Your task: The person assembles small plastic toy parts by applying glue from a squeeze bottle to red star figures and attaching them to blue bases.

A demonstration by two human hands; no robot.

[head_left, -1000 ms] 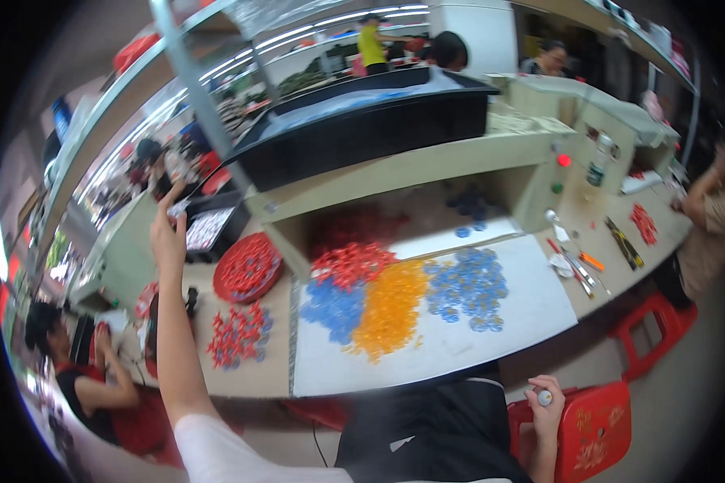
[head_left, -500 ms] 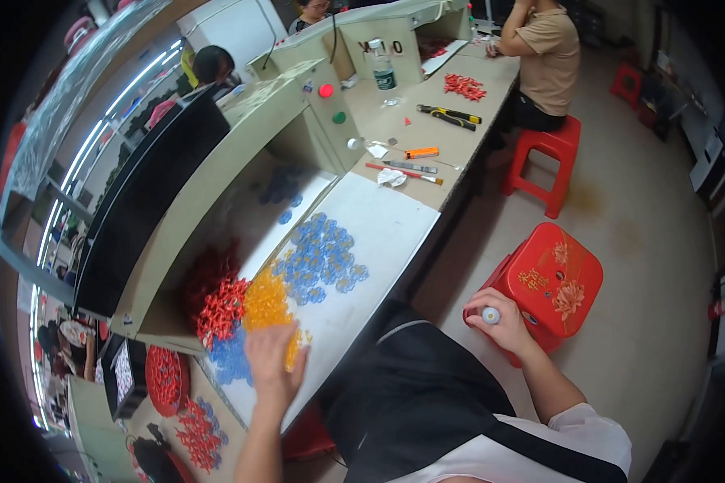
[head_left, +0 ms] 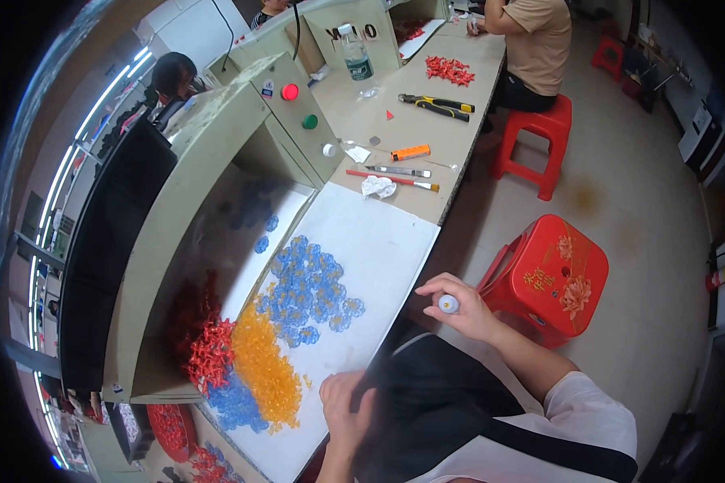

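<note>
My right hand (head_left: 474, 315), off the table's front edge near the red stool, is closed around a small white bottle (head_left: 449, 304) seen end-on, with a yellow tip. My left hand (head_left: 345, 414) is at the front edge of the white sheet (head_left: 379, 233), fingers curled inward; anything in them is too small to make out. Left of it lies a heap of small orange translucent pieces (head_left: 266, 370). Beyond these, blue flower-shaped pieces (head_left: 306, 290) spread over the sheet. A red pile (head_left: 211, 354) and more blue pieces (head_left: 238, 402) border the orange heap.
An open-fronted cream booth (head_left: 217, 137) rises behind the sheet. Pliers (head_left: 437, 106), an orange lighter (head_left: 411, 152), a brush (head_left: 395, 179), crumpled tissue (head_left: 379, 187) and a bottle (head_left: 356, 56) stand or lie farther along. A red stool (head_left: 552, 278) is at my right; a co-worker (head_left: 532, 40) sits beyond.
My left hand has drawn back from the orange pieces toward the table's front edge. My right hand still holds the white bottle. The whole view has shifted.
</note>
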